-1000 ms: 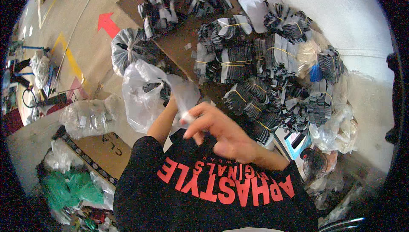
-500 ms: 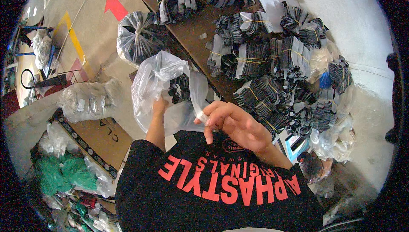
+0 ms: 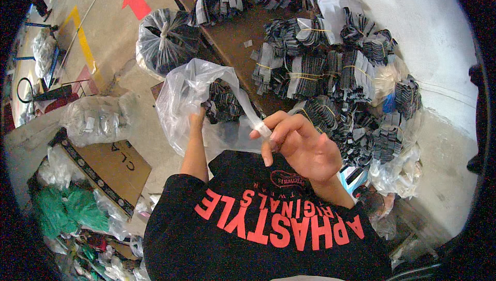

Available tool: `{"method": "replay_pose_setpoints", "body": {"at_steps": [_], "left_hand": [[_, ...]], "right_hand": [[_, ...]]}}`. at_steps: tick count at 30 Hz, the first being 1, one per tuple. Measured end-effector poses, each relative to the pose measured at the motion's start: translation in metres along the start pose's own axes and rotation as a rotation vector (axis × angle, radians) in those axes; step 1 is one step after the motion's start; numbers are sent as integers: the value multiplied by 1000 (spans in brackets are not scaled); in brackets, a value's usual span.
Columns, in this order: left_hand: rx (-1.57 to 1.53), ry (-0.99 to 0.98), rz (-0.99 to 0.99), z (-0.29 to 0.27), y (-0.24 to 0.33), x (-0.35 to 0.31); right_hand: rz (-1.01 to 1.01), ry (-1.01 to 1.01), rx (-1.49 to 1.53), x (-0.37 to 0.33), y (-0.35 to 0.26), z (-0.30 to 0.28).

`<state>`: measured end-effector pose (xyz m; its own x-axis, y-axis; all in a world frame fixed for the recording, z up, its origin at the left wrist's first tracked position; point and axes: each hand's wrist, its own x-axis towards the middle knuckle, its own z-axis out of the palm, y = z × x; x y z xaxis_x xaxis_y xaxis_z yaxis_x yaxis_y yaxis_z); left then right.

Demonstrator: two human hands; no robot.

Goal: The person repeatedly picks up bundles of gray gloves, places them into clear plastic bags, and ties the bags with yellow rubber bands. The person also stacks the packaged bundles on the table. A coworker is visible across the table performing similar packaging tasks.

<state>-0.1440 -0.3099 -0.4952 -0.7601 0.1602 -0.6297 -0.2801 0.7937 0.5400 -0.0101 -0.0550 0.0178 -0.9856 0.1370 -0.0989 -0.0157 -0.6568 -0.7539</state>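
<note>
Right hand [image 3: 309, 144] now pinches the gathered rim of the clear plastic bag [image 3: 173, 105] between thumb and fingertips, farther to the right than a second ago; left hand [image 3: 197, 111] is mostly hidden by film at the bag's mouth, so whether it grips anything cannot be told. That mouth is wider: dark strips [image 3: 223, 104], only a small patch earlier, now show as a clump inside, which seems to put the contents in easier reach. The bag is just beside the left edge of the brown table [image 3: 227, 35], near its closer end, with a tied bag [image 3: 166, 43] farther along that edge and banded bundles [image 3: 306, 74] on top.
</note>
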Motion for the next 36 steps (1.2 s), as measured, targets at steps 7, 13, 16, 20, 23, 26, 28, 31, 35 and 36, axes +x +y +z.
{"method": "replay_pose_setpoints", "body": {"at_steps": [7,13,16,20,23,26,28,31,35,36], "left_hand": [[-483,143,52,-109,63,64],[-447,47,-39,-139,145,58],[178,103,159,-113,186,22],[569,242,225,-73,211,-10],[420,166,172,-64,205,8],[369,-131,218,-72,199,32],[288,64,414,-55,131,75],[323,25,601,-60,101,97],[510,137,598,-75,84,88],[456,126,489,-81,104,76]], "right_hand": [[-6,-32,60,4,1,0],[-18,-2,97,4,4,-3],[-27,9,126,4,3,-4],[-38,28,163,3,3,-4],[-38,82,169,1,2,1],[-55,110,156,-3,5,1],[-19,65,140,-2,1,-3],[-19,85,147,-1,1,-6],[4,66,147,2,-2,-10],[-11,76,146,2,2,-13]]}}
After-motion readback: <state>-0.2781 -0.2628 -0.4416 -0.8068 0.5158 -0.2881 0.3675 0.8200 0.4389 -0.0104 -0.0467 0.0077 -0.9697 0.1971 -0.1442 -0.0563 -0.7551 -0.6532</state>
